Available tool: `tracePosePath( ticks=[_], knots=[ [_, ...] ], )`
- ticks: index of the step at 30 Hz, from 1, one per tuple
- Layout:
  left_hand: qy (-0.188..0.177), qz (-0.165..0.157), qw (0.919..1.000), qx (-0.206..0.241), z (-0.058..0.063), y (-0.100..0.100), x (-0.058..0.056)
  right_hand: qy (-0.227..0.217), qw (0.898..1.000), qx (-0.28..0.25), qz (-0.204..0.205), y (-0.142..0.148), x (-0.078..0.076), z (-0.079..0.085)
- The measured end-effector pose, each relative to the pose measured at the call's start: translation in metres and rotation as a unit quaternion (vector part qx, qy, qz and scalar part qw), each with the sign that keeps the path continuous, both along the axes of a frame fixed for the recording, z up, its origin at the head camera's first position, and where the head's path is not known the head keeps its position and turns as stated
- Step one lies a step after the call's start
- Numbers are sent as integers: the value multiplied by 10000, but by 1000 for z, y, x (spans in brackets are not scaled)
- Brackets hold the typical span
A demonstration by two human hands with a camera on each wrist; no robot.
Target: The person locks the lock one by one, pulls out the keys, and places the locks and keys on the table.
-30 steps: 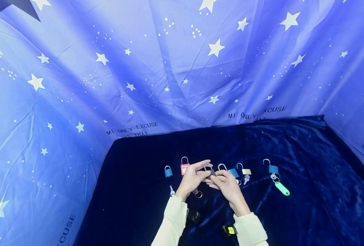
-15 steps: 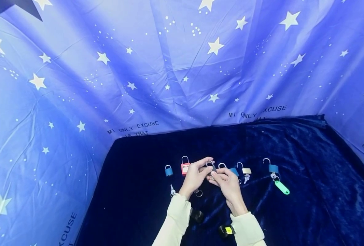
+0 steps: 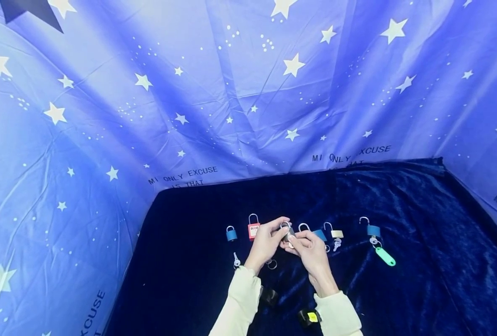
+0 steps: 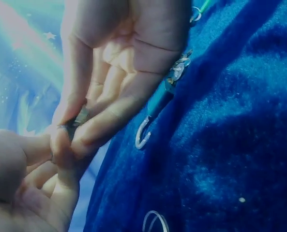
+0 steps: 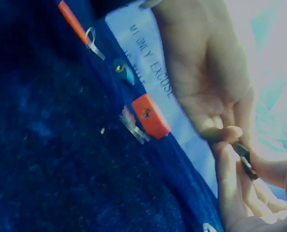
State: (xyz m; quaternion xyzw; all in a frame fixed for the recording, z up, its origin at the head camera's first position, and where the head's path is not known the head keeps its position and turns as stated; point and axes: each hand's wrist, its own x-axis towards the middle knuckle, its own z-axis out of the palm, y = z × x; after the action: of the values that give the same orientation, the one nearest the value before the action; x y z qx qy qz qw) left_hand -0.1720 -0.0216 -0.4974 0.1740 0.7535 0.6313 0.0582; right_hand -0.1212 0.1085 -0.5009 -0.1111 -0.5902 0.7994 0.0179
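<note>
A small dark padlock (image 3: 289, 232) is held up between both hands, its shackle upward. My left hand (image 3: 265, 242) grips it from the left, and my right hand (image 3: 312, 255) pinches its lower right with thumb and fingers. A small silvery piece shows beside the right thumb; I cannot tell whether it is a key. In the left wrist view the fingertips of the right hand (image 4: 114, 92) and left hand (image 4: 32, 179) meet around the lock. The right wrist view shows only a thin dark edge of the padlock (image 5: 244, 155); fingers cover most of it.
Left on the dark blue velvet cloth (image 3: 181, 270) lie a blue padlock (image 3: 231, 234), a red padlock (image 3: 253, 231) and a key (image 3: 236, 260). Rightward are a blue padlock (image 3: 319, 234), a brass padlock (image 3: 336, 234) with keys, and another blue padlock (image 3: 373, 231) with a green tag (image 3: 385, 256).
Both hands stay on the dark padlock, which has tilted slightly. The right thumb has shifted along its lower part, and a silvery piece now shows there. The other locks lie still.
</note>
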Motion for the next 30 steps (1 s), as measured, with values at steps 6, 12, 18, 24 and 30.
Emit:
tracePosePath(
  ticks=[6, 12, 18, 24, 30],
  knots=[
    [-27, 172, 9998, 103, 1, 2, 3, 43, 10000, 79, 14, -1, 0, 1],
    [263, 274, 9993, -65, 11, 10, 8, 35, 9996, 204, -194, 0, -1, 2],
    [450, 258, 9986, -77, 36, 10, 18, 3, 9997, 148, -178, 1, 0, 3],
    [383, 276, 9989, -38, 38, 8, 20, 141, 9998, 68, -122, -1, 0, 1],
    [93, 201, 9997, 83, 35, 2, 15, 129, 9999, 31, -38, -2, -1, -2]
  ],
)
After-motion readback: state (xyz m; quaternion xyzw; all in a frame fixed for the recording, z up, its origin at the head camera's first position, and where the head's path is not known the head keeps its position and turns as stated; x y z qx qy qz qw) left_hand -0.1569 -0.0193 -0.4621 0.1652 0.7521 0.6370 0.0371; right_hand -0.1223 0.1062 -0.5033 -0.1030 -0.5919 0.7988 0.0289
